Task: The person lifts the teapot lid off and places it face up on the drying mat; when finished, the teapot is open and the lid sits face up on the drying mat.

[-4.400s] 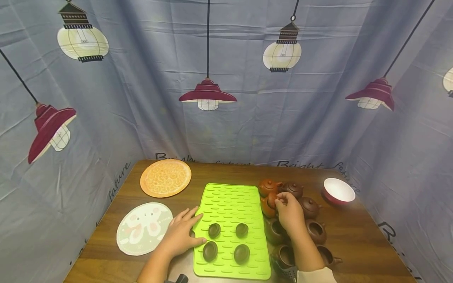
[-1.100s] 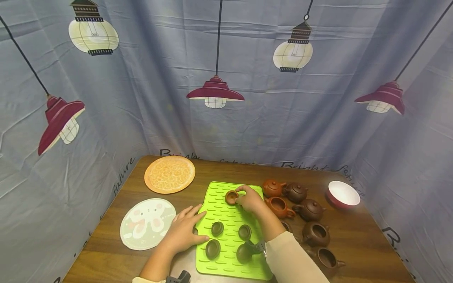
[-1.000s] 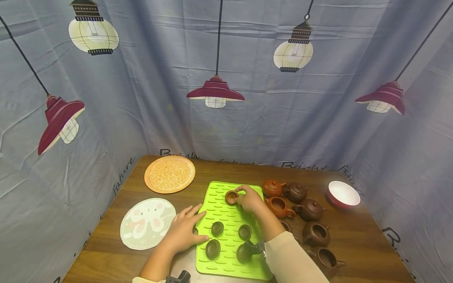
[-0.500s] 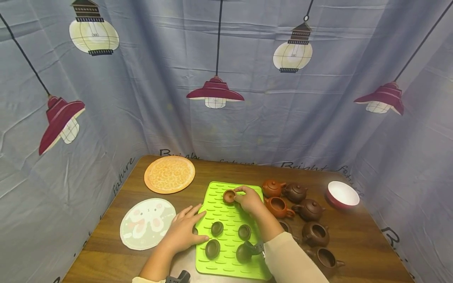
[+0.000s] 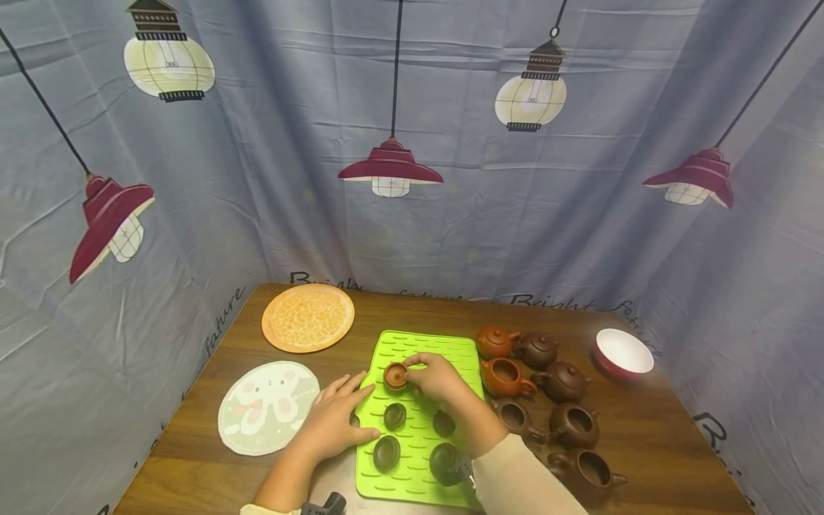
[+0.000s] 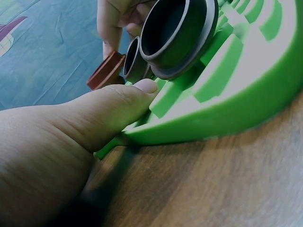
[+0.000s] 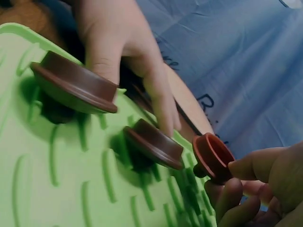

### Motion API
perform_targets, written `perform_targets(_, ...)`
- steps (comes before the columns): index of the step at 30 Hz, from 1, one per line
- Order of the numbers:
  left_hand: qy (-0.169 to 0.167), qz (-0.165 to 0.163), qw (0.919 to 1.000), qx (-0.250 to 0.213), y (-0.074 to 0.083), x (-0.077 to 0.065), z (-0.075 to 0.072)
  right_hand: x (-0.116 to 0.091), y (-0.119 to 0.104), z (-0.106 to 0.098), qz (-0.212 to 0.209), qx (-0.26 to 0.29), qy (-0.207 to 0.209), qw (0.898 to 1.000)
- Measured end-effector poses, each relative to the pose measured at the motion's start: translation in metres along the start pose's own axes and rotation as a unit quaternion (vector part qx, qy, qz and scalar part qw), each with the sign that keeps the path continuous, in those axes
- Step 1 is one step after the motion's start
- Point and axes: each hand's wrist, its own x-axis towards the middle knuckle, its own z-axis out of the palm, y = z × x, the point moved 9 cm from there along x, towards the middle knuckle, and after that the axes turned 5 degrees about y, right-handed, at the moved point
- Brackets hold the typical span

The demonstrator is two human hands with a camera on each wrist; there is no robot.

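Observation:
My right hand (image 5: pixel 439 380) pinches the rim of an orange-brown teapot lid (image 5: pixel 395 377) over the upper left of the green ridged mat (image 5: pixel 450 346). The lid is upside down, its hollow side up and its knob pointing down, as the right wrist view shows. Several dark brown teapot lids (image 5: pixel 386 453) lie on the mat, also hollow side up. My left hand (image 5: pixel 336 420) rests at the mat's left edge with fingers spread; its thumb touches the edge near a dark lid (image 6: pixel 177 38). Right of the mat stands an orange teapot (image 5: pixel 505 377) without a lid.
Brown teapots (image 5: pixel 574 425) stand in rows right of the mat, some lidless. Behind them are a lidded orange teapot (image 5: pixel 496 342) and lidded brown ones. A red-and-white bowl (image 5: pixel 623 352) sits far right. An orange round mat (image 5: pixel 307 318) and a rabbit-print mat (image 5: pixel 268 408) lie left.
My right hand took the lid off the orange teapot, brought it over the mat upturned, and has lately shifted it left and nearer. My left hand stays at the mat's edge.

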Motion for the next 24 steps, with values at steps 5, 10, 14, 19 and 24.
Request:
perform_targets(5,-0.001,0.001,1.0,0.004,-0.0002,0.0,0.0008,-0.0049,0.0031,0.0069,0.006,-0.006,0.001,1.0)
perform_targets(10,0.001,0.002,1.0,0.0,0.0019,-0.0004,-0.0014,-0.0055,0.0039,0.0063,0.003,-0.011,0.011,1.0)
perform_targets(14,0.003,0.004,1.0,0.001,0.0027,0.0,-0.0028,-0.0046,0.004,0.0049,0.002,-0.017,0.016,1.0)
perform_targets(19,0.003,0.005,1.0,0.002,0.0021,0.0001,-0.0018,-0.0048,0.0058,0.0056,-0.002,-0.028,0.015,1.0)
perform_targets(24,0.002,0.004,1.0,0.002,0.0019,-0.0005,-0.0005,-0.0055,0.0078,0.0042,0.003,-0.035,0.012,0.999)
